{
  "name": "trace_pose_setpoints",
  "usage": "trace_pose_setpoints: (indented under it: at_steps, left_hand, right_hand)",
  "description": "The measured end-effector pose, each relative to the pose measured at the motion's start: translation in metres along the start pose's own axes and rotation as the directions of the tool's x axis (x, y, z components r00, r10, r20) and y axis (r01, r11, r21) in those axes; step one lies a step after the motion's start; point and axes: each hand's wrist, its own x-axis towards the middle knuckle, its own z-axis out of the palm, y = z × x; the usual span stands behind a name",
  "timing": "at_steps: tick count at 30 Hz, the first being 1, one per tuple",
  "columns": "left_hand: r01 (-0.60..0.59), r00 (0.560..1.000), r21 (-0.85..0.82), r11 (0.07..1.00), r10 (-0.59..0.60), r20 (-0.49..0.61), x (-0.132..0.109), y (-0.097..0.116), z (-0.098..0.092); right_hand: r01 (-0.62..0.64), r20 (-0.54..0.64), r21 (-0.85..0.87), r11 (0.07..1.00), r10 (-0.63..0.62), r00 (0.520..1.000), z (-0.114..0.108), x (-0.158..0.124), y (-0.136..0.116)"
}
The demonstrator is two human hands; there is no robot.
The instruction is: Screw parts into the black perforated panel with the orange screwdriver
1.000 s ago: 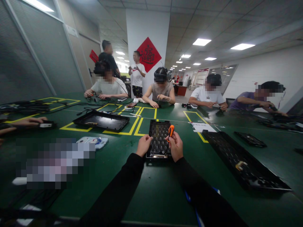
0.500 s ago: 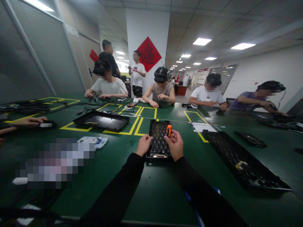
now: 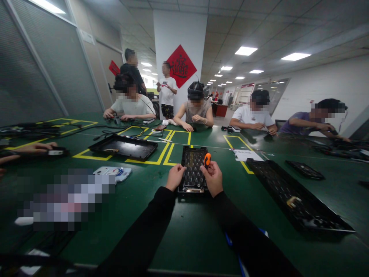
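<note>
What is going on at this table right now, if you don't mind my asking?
A person in black sleeves sits at a green table with a small black tray-like panel lying flat in front of them. Their left hand steadies the panel's left edge, while the right hand grips an orange-handled screwdriver over its right side. Several other people sit along the far side with their own pieces.

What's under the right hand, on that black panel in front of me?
The right hand grips an orange-handled screwdriver over the black panel. The tip and whatever it meets are hidden by the hand. The left hand steadies the panel's left edge.
</note>
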Motion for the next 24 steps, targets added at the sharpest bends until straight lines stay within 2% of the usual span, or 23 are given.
trace_pose_setpoints:
  at_steps: [3,5,12,18,24]
  left_hand:
    - [0.006,1.0,0.002,1.0,-0.006,-0.002,-0.0002,0.0007,0.0001]
    - [0.004,1.0,0.001,1.0,-0.004,-0.003,-0.0003,0.0011,-0.0003]
    - [-0.001,1.0,-0.005,1.0,0.001,-0.006,0.0006,-0.0016,0.0001]
    - [-0.005,1.0,0.005,1.0,0.005,-0.012,0.0007,-0.0008,0.0]
    - [-0.013,1.0,0.004,1.0,0.014,-0.007,0.0003,0.0,-0.0012]
  right_hand:
    - [0.029,-0.001,-0.115,0.993,-0.03,1.0,-0.0022,0.0008,0.0012]
    - [0.05,0.003,-0.13,0.99,-0.05,0.999,-0.003,0.0016,0.0015]
    - [-0.043,-0.009,0.063,0.997,0.044,0.999,0.0003,0.0028,0.0045]
    - [-0.115,0.006,0.091,0.989,0.115,0.993,-0.001,0.0006,0.0022]
    - [-0.058,-0.002,0.118,0.991,0.058,0.998,0.0025,0.001,0.0003]
